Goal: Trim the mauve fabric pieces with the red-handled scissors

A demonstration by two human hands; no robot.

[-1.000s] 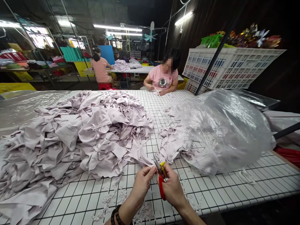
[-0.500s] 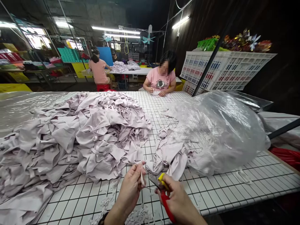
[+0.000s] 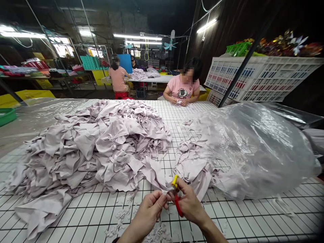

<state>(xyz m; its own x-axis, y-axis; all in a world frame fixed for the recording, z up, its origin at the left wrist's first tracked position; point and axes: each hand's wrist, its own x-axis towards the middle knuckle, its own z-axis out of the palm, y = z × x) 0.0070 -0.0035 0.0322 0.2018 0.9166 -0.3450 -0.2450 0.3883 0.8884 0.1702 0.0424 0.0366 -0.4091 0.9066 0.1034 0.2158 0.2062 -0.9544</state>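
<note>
Between thumb and fingers, my left hand [image 3: 149, 208] pinches the end of a pale lilac fabric piece [image 3: 155, 170], which stretches back toward the big heap. My right hand [image 3: 191, 204] is wrapped round scissors [image 3: 179, 204] with one red and one yellow handle. Their blades are mostly hidden at the pinched cloth, close to my left fingertips. To the left lies a large heap of lilac fabric pieces [image 3: 88, 145]. A smaller pile [image 3: 193, 165] sits just beyond my right hand. Small fabric scraps [image 3: 158, 233] are scattered below my hands.
A clear plastic bag [image 3: 260, 152] with fabric covers the right of the gridded table [image 3: 83, 216]. White crates [image 3: 258, 76] stand behind it, beside a slanted dark pole [image 3: 240, 72]. Across the table a person in pink [image 3: 183, 89] handles fabric. A green basin [image 3: 7, 116] is at far left.
My hands have come together, bringing the scissors to the cloth at my left fingertips. A fabric piece now stretches from the heap to my left hand. The view has swung left.
</note>
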